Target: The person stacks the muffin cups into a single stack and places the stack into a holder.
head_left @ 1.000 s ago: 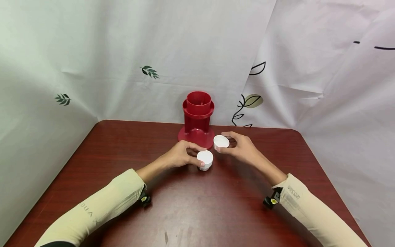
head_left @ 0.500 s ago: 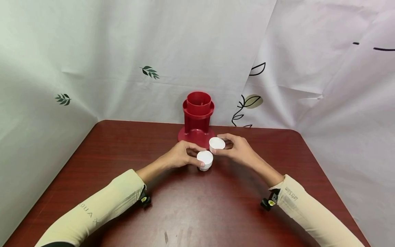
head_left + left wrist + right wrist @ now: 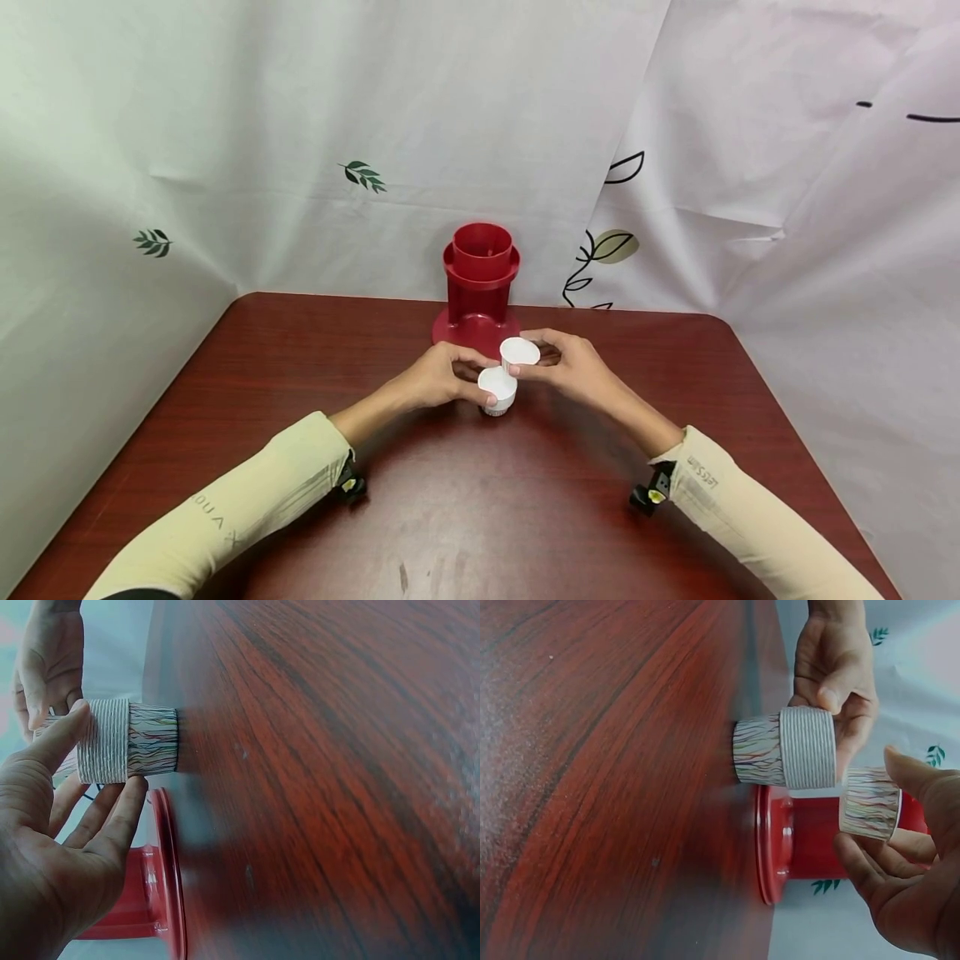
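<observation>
A stack of nested white paper baking cups (image 3: 497, 397) stands upright on the table, and my left hand (image 3: 441, 377) grips it between thumb and fingers. Its lowest cup shows coloured wavy lines, with many rims layered above, in the left wrist view. My right hand (image 3: 573, 363) pinches a paper baking cup (image 3: 870, 802) with the same pattern, its mouth upward. That cup is held higher than the stack, just behind and to its right. In the right wrist view its base sits close to the stack's top rim; whether they touch I cannot tell.
Behind the hands, at the table's back edge, stands a red plastic holder (image 3: 482, 292) with a round base and open cylindrical top. The brown wooden table (image 3: 480, 508) spreads in front. White leaf-printed cloth (image 3: 300, 125) hangs along the back and sides.
My right hand has moved left and slightly nearer with its baking cup, bringing it close beside the stack. The left hand and its stack stay in place.
</observation>
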A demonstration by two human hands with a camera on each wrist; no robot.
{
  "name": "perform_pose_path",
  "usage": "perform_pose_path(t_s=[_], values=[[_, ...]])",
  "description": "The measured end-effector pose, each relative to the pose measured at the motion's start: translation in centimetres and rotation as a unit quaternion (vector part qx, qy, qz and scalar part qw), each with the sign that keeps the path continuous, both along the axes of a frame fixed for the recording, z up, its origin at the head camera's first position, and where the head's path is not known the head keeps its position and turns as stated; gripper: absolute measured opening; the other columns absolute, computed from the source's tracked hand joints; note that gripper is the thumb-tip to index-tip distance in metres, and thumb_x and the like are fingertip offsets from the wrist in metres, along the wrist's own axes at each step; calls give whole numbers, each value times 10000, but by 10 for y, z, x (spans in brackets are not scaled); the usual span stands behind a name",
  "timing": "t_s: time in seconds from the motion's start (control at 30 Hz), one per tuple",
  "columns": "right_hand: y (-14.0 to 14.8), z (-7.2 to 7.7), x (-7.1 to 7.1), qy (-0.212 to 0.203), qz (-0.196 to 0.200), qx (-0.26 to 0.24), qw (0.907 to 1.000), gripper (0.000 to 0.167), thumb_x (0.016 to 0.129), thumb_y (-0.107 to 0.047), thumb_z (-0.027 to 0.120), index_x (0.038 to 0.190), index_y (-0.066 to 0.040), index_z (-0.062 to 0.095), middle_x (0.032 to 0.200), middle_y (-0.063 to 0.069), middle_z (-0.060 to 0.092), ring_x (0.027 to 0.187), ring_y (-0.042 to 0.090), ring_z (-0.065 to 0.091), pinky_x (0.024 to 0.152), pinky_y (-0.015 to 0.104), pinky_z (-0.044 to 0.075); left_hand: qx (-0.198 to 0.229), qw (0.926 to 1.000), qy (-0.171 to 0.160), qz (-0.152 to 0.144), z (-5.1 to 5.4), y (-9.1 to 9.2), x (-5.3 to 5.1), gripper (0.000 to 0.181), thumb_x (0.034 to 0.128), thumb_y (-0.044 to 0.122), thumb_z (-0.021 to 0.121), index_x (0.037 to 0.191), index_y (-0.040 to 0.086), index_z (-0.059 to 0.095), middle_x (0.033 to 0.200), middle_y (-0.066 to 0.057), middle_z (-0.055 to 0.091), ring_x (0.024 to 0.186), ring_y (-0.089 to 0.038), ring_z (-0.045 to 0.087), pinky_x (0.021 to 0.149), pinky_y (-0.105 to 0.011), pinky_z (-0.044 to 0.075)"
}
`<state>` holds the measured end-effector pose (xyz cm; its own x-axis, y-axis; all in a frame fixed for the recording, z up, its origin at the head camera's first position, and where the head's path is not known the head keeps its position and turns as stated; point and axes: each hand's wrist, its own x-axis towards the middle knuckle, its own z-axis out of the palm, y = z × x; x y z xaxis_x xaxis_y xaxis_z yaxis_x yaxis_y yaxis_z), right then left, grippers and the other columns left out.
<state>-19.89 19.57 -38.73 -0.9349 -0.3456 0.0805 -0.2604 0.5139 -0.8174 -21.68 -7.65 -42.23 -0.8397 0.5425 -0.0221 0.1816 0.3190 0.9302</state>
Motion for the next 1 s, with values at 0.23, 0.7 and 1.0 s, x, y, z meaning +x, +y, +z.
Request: perform_pose_path(t_s=[0.23, 0.7, 1.0], values=[[-4, -3, 2, -60, 59, -215, 9997, 644, 945, -314, 941, 1508, -100, 713, 1343, 90, 810, 1108, 239, 828, 1010, 420, 700, 14, 10000, 6, 36, -1, 0, 0, 521, 857, 103, 990, 1345, 48, 818, 1207, -112, 871, 1085, -220, 852, 927, -231, 662], [-12, -8, 10, -191, 242, -699, 9971, 641, 937, -182, 943, 1497, -10, 683, 1341, 173, 805, 1168, 294, 815, 1082, 468, 675, 40, 9997, 209, 73, -3, -3, 4, 506, 867, 127, 990, 1330, 17, 820, 1218, -143, 865, 1112, -270, 860, 978, -328, 702], [-16, -14, 15, -188, 350, -786, 9961, 580, 933, -143, 943, 1454, -27, 715, 1315, 159, 818, 1171, 276, 818, 1060, 397, 682, 103, 9993, 356, 97, -9, -4, 11, 444, 905, 133, 967, 1306, 5, 825, 1211, -138, 866, 1093, -240, 860, 971, -307, 700]])
